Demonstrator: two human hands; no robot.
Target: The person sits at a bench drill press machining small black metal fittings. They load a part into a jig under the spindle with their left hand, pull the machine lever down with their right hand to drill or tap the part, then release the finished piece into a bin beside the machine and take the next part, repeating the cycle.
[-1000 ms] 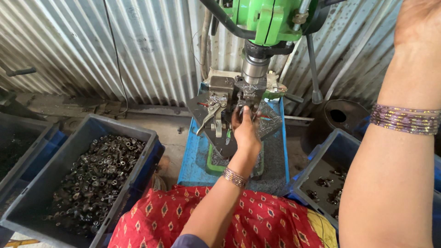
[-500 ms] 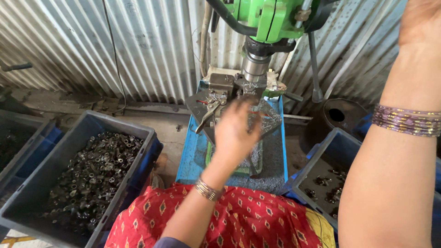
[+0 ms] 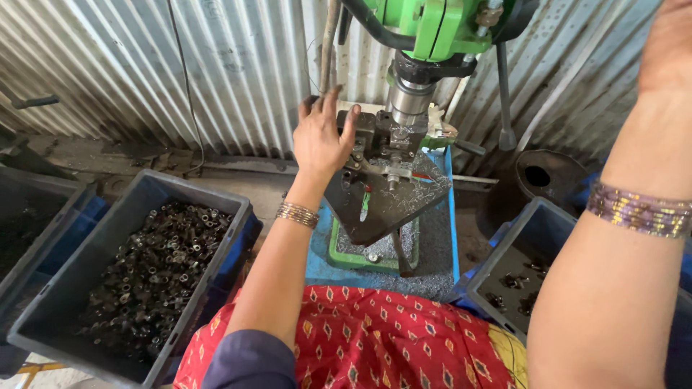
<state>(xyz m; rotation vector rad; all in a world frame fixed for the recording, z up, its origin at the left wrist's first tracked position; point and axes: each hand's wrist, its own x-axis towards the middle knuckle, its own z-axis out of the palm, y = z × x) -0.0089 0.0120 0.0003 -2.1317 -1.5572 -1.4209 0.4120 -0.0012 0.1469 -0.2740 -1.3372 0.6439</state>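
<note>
Meanwhile, at a green drill press [image 3: 432, 29] at top centre of the frame, the person's left hand [image 3: 321, 140], fingers spread, rests against the dark clamping fixture [image 3: 375, 140] on the press table [image 3: 389, 198], just left of the spindle [image 3: 409, 97]. Whether a workpiece sits in the fixture cannot be told; the hand holds nothing that shows. The right hand [image 3: 667, 43] is raised at the upper right edge, partly cut off, so its grip cannot be told. At lower left a grey crate [image 3: 43, 302] is heaped with small dark metal parts [image 3: 155, 266], while the crate at lower right [image 3: 504, 238] holds only a few [image 3: 515, 281]. Judging by that, most of the pile appears unworked. Metal shavings litter the table and the green base [image 3: 339, 252] beneath.
</note>
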